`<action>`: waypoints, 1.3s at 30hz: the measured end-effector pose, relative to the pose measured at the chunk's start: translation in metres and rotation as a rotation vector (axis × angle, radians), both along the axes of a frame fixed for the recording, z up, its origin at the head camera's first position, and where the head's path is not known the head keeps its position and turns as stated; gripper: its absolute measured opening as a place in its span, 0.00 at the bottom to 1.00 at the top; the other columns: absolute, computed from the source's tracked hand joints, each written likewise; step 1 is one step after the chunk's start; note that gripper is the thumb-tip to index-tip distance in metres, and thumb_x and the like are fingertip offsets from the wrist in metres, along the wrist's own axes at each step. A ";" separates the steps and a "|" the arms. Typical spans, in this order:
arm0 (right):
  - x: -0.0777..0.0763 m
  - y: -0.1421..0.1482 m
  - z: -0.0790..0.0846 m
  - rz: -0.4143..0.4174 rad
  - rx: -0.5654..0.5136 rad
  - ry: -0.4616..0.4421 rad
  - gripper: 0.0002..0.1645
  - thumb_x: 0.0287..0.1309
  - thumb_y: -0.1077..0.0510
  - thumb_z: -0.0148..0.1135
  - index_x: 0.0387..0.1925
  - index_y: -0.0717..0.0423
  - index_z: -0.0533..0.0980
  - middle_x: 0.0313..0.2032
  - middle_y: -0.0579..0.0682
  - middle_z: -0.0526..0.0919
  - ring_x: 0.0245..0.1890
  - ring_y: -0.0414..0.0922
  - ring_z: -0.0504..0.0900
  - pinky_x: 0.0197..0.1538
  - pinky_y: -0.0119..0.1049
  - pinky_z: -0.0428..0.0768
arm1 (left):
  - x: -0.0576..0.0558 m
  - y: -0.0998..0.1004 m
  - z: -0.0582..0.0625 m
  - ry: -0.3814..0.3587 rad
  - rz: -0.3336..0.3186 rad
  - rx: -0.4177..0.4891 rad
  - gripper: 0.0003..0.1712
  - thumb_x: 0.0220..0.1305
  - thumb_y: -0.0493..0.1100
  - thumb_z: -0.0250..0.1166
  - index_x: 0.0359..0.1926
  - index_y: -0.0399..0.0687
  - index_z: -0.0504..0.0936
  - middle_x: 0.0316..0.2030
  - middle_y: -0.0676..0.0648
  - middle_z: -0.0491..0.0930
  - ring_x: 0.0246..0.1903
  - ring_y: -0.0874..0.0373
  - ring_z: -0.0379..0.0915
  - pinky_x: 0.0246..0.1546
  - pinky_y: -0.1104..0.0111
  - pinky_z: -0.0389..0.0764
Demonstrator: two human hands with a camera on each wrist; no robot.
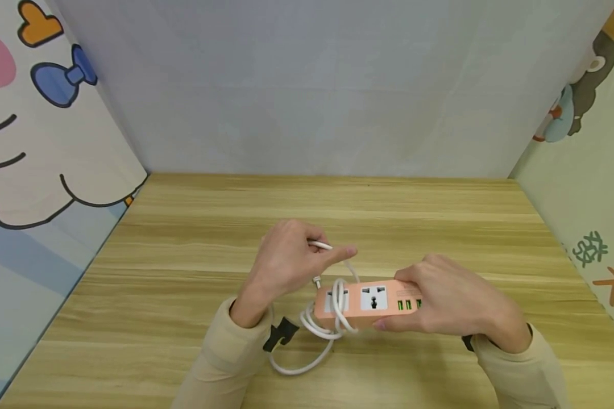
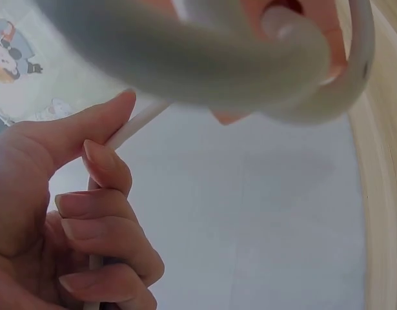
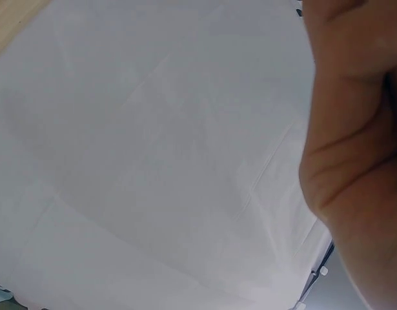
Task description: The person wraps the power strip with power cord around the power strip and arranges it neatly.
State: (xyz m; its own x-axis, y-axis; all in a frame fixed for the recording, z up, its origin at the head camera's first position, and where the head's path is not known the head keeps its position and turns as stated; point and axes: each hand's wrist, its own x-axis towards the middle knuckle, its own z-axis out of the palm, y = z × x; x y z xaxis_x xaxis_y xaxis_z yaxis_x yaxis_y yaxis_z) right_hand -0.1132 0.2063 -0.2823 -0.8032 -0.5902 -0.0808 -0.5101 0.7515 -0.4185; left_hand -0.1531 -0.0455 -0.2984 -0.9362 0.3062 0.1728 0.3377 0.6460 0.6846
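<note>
An orange power strip (image 1: 355, 307) with white sockets and green USB ports is held up over the table by my right hand (image 1: 455, 298), thumb on the near side and fingers on the far side of its right end. White cord (image 1: 339, 301) loops around the strip's left part, with more loops hanging below. My left hand (image 1: 291, 258) pinches a stretch of that cord above the strip's left end, and the left wrist view shows its fingers (image 2: 108, 236) curled round the cord (image 2: 137, 124). Only part of the right hand (image 3: 356, 129) fills the right wrist view's edge.
The wood-grain table (image 1: 210, 216) spreads out around the hands. A pale grey panel (image 1: 327, 85) rises behind it, with cartoon-printed panels (image 1: 25, 125) at both sides. Below the left wrist, a cord loop (image 1: 302, 370) hangs near a black piece (image 1: 281, 334).
</note>
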 end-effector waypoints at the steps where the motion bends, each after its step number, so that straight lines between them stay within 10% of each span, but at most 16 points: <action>1: 0.000 0.000 0.000 -0.007 0.003 0.003 0.26 0.51 0.25 0.69 0.22 0.38 0.75 0.14 0.31 0.67 0.13 0.27 0.61 0.19 0.26 0.63 | 0.000 0.000 0.000 0.005 0.000 0.002 0.25 0.56 0.66 0.73 0.14 0.57 0.81 0.12 0.60 0.78 0.13 0.68 0.67 0.18 0.72 0.63; 39: -0.005 0.004 -0.003 -0.119 0.017 0.061 0.28 0.49 0.25 0.70 0.18 0.40 0.74 0.13 0.34 0.69 0.13 0.31 0.64 0.20 0.27 0.65 | 0.011 0.003 0.007 0.024 -0.023 0.042 0.18 0.60 0.61 0.72 0.27 0.54 0.91 0.23 0.57 0.87 0.20 0.71 0.77 0.25 0.73 0.76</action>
State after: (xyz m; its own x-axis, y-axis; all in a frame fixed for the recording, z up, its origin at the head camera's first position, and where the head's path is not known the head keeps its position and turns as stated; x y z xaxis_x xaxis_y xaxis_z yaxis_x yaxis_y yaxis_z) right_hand -0.1184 0.2101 -0.2856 -0.8714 -0.4890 -0.0389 -0.4407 0.8152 -0.3758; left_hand -0.1419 -0.0420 -0.2912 -0.9243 0.3200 0.2078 0.3687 0.6088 0.7025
